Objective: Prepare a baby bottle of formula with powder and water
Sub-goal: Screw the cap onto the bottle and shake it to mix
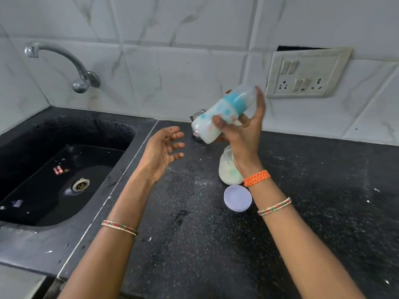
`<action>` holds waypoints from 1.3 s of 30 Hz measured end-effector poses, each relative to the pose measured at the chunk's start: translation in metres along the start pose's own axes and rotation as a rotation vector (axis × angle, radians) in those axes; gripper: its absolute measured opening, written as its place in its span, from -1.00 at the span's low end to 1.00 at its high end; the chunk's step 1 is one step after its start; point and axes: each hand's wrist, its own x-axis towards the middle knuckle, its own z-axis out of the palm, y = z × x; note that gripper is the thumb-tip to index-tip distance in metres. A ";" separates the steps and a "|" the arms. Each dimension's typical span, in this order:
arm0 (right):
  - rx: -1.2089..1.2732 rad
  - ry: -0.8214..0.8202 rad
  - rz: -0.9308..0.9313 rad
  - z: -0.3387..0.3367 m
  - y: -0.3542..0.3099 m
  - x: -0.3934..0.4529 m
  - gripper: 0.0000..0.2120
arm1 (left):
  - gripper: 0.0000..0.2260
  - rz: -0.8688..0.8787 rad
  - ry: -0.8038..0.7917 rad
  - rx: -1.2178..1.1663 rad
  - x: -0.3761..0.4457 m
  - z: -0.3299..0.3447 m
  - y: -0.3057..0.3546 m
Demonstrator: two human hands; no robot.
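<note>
Black speckled surface [194, 244] carries a round lid [238, 198] and an open powder jar [228, 169]. Right hand [244, 130] grasps the tilted, capped baby bottle [218, 117] of white liquid above the jar. Left hand [164, 149] hovers released, fingers relaxed, beside the sink [64, 169].

Surface: black speckled stone counter [216, 244] | on it: clear glass jar of pale powder [226, 171] mid-right; round lilac plastic lid [237, 198] just nearer

A curved tap [64, 59] overhangs the black sink [19, 156] (wet inside) — a switchboard [306, 73] hangs on the tiled wall [172, 50].
</note>
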 end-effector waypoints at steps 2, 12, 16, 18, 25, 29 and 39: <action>0.260 0.252 -0.052 0.000 -0.008 0.010 -0.12 | -0.86 0.016 -0.002 0.016 -0.001 -0.005 0.002; 0.377 0.298 -0.133 -0.006 0.000 0.014 -0.13 | -0.81 -0.003 -0.027 -0.066 0.003 0.000 0.001; 0.031 -0.064 -0.061 0.009 0.029 -0.018 -0.11 | -0.79 -0.037 0.024 -0.040 0.009 0.007 -0.005; 0.274 0.175 -0.016 0.014 0.027 -0.013 -0.14 | -0.81 -0.041 0.067 -0.086 0.008 0.006 -0.006; 0.049 0.014 -0.051 0.000 0.027 -0.010 -0.15 | -0.80 -0.091 0.039 -0.051 0.004 -0.002 -0.010; -0.062 -0.147 0.068 -0.010 0.031 -0.017 -0.09 | -0.76 -0.167 -0.117 0.042 0.000 0.008 -0.007; -0.468 -0.568 0.189 -0.010 0.034 -0.027 -0.05 | -0.71 -0.220 -0.119 -0.055 -0.002 0.006 -0.013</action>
